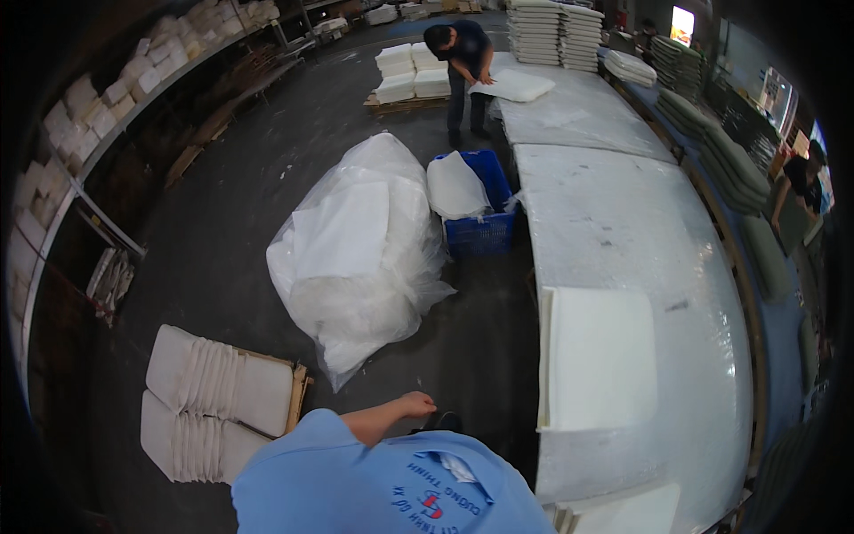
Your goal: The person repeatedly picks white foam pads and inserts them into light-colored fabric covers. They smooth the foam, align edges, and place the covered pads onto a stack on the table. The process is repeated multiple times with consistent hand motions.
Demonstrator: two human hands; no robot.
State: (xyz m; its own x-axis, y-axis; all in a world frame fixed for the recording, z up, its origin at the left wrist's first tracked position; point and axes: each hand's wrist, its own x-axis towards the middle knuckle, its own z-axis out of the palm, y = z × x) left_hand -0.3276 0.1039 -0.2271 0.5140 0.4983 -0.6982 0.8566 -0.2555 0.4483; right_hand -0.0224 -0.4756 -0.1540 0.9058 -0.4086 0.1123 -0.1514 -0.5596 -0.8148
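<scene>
The one hand of the wearer that shows (416, 405) is loosely curled; whether the fingers (427, 403) hold anything cannot be told, since nothing shows between them. From this view it is not certain whether it is the left or the right; the other hand is out of sight under the blue shirt (382, 481). The hand hangs low in front of the body, the bare forearm (378, 418) running back from it into the shirt sleeve.

Nearest the fingers, just beyond them on the dark floor (240, 205), sits a big clear plastic bag (360, 254) stuffed with white foam pieces; its lower tip comes close to the hand without touching. Behind the bag stands a blue crate (485, 233) with a white cushion in it. To the right of the fingers runs a long table (640, 214) covered in plastic sheet, with a stack of white foam slabs (592, 356) near its close end. To the left of the hand, white cushions (209, 405) lie in rows on a wooden pallet.

Far beyond, another person (463, 62) bends over a white cushion on the table's far end, with more stacks behind and shelves of foam along the left wall.
</scene>
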